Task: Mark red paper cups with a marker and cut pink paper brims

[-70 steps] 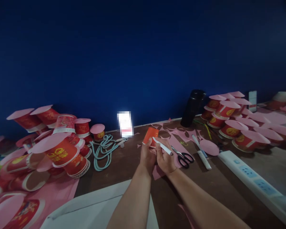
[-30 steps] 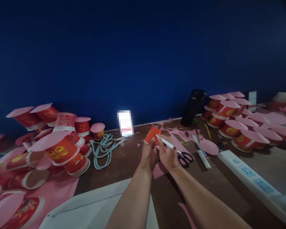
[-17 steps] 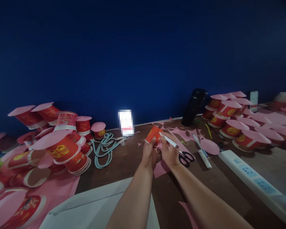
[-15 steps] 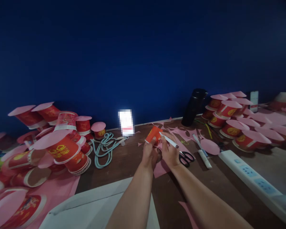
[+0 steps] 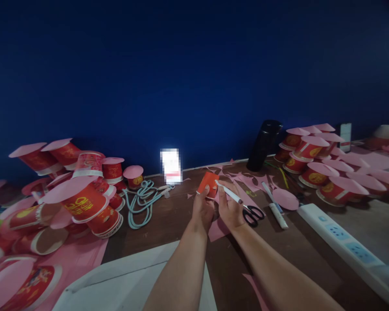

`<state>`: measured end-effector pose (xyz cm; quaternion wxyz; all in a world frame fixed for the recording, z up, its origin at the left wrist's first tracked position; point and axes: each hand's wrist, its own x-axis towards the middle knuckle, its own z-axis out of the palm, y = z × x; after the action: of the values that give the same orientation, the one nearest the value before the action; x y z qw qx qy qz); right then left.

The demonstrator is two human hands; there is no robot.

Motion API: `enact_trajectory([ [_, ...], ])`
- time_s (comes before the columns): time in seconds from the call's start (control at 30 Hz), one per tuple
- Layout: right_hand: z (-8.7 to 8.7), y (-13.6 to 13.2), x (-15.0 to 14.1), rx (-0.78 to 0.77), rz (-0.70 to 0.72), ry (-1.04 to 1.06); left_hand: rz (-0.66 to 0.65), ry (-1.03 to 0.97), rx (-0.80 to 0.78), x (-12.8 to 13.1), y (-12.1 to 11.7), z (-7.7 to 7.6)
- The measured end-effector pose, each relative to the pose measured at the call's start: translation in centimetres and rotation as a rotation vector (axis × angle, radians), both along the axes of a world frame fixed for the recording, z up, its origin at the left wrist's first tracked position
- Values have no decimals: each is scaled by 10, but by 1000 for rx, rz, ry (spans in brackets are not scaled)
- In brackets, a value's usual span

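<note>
My left hand point(image 5: 202, 209) is closed round a small red paper cup point(image 5: 208, 182), held upside down above the brown table point(image 5: 168, 216). My right hand point(image 5: 229, 208) grips a white pen point(image 5: 229, 193) whose tip touches the cup's right side. Both hands are close together at the table's middle. Under them lies a pink paper sheet point(image 5: 218, 229) with cut-out holes. Black scissors point(image 5: 253, 214) lie just right of my right hand.
Heaps of red cups with pink paper discs are stacked at the left point(image 5: 81, 198) and right point(image 5: 314, 170). A teal cord point(image 5: 139, 203), a black bottle point(image 5: 263, 144), two markers point(image 5: 275, 209), a white power strip point(image 5: 340, 237) and pink scraps lie about. A white board point(image 5: 126, 276) sits in front.
The cup has been turned slightly in my left hand and lifted a little toward the wall; the pen has stayed at its side. Nothing else moved.
</note>
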<state>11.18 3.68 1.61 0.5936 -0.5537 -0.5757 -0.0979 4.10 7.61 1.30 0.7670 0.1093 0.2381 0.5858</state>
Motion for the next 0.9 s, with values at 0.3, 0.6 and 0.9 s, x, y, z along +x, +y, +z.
enact_trajectory([
  [0.3, 1, 0, 1, -5, -1, 0, 25, 7, 39, 0, 1, 0],
  [0.6, 2, -2, 1, 5, -5, -18, 33, 4, 76, 1, 0, -2],
  [0.9, 1, 0, 1, 2, 0, -24, 11, 11, 86, 0, -4, 6],
])
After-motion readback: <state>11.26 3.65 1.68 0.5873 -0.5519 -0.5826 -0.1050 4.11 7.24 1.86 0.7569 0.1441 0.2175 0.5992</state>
